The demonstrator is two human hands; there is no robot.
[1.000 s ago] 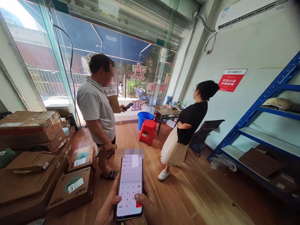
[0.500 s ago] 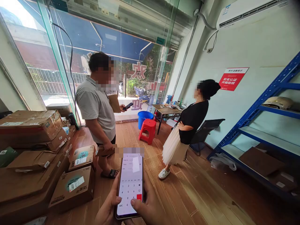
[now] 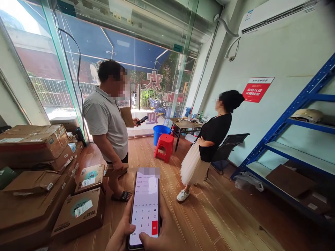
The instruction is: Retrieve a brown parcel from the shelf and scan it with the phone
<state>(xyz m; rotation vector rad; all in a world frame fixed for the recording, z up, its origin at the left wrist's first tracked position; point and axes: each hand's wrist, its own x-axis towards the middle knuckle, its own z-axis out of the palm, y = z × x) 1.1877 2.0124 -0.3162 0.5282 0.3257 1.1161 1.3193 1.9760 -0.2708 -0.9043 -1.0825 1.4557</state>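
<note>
The phone (image 3: 144, 211) stands upright at the bottom centre of the head view, screen toward the camera, showing a number keypad with a red key at its lower right. It is held between both of the person's hands. The left hand (image 3: 119, 234) cradles the phone's left edge, its fingers curled behind the body and its thumb lying on the lower left corner of the screen, near the key marked ABC. The right hand (image 3: 167, 230) wraps the right edge; its fingers are closed along that side and its thumb crosses the bottom of the screen, the tip resting just below the red key. Both hands are thus clamped on the phone, thumbs in front, remaining fingers behind or beside it. The backs of the fingers are hidden by the phone, so their exact spread cannot be told.

Beyond the phone, on the wooden floor (image 3: 209, 216), a person in a grey shirt (image 3: 106, 120) stands holding a dark phone and a brown parcel. A second person in a black top (image 3: 214, 134) stands further right, arms folded. Cardboard boxes (image 3: 78, 212) are stacked at the left. A red stool (image 3: 164, 146) and a blue bucket (image 3: 161, 130) stand near the glass door (image 3: 157, 69). A blue shelf rack (image 3: 300, 132) runs along the right wall.
</note>
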